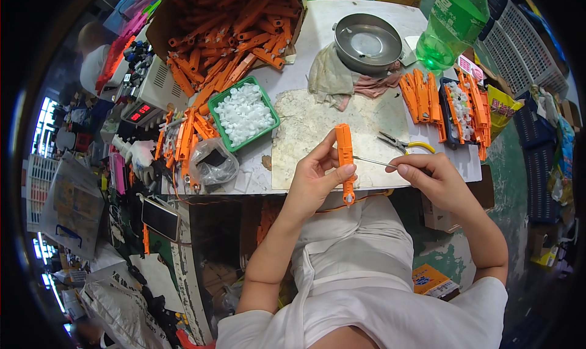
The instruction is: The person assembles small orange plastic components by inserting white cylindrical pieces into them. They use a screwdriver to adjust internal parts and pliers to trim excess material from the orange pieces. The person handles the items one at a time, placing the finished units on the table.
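Note:
My left hand point(317, 177) is closed round a long orange plastic part point(345, 146), held upright over the table's near edge. A small white piece shows at its lower end. In my right hand point(427, 173) is a thin metal tool point(377, 161), pinched between the fingers. Its tip reaches the right side of the orange part; whether it touches, I cannot tell, and its handle is hidden in the hand. Just beyond the right hand lie pliers point(400, 143) with a yellow handle, on the worn white board point(299, 160).
A box point(299, 19) heaped with orange parts stands far left, a green tray point(272, 122) of small white pieces before it. A metal bowl point(367, 42) sits beside a rag point(330, 77). More orange parts point(421, 97) and a green bottle point(448, 22) are right. A clear bag point(213, 164) lies left.

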Tool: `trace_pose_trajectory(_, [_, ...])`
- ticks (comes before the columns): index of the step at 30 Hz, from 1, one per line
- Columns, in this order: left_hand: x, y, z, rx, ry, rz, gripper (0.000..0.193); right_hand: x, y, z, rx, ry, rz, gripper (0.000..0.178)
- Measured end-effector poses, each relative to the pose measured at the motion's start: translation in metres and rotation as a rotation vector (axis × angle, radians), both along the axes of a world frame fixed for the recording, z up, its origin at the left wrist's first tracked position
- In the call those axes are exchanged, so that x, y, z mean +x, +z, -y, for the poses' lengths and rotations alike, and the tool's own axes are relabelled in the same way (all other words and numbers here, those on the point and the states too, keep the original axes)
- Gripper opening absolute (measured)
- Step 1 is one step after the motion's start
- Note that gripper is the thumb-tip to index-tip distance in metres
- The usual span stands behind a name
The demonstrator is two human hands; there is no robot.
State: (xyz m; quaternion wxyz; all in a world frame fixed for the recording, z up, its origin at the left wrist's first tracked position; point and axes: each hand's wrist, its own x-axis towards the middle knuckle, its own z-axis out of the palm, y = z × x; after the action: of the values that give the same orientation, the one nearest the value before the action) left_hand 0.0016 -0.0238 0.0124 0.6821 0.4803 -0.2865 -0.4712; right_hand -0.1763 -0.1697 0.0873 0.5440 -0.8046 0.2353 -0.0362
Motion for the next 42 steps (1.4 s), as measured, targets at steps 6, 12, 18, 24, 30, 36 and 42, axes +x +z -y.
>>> trace_pose_trajectory(6, [0.002, -0.005, -0.003, 0.035, -0.022, 0.125, 0.069, 0.002, -0.003, 0.004, 0.033, 0.05, -0.062, 0.026])
trace_pose_trajectory(12, [0.002, 0.0, -0.005, 0.122, -0.064, 0.184, 0.07, 0.0, -0.007, 0.0, 0.318, -0.082, -0.103, 0.02])
trace_pose_trajectory(18, [0.001, -0.001, -0.004, 0.057, -0.015, 0.198, 0.073, -0.014, -0.023, -0.015, -0.896, 0.243, 0.135, 0.021])
trace_pose_trajectory(24, [-0.003, -0.001, 0.0, 0.002, 0.1, 0.063, 0.072, -0.012, -0.021, -0.019, -0.522, 0.081, 0.223, 0.021])
trace_pose_trajectory(30, [-0.002, -0.001, 0.001, -0.038, 0.099, -0.004, 0.07, -0.011, -0.017, -0.018, -0.269, 0.06, 0.107, 0.018])
trace_pose_trajectory(36, [-0.005, 0.0, 0.002, -0.038, 0.092, 0.025, 0.07, -0.007, -0.008, -0.01, -0.159, 0.088, -0.039, 0.021])
trace_pose_trajectory(42, [-0.015, -0.006, 0.0, -0.01, 0.125, 0.049, 0.069, -0.002, -0.018, 0.006, 0.129, 0.101, -0.158, 0.02])
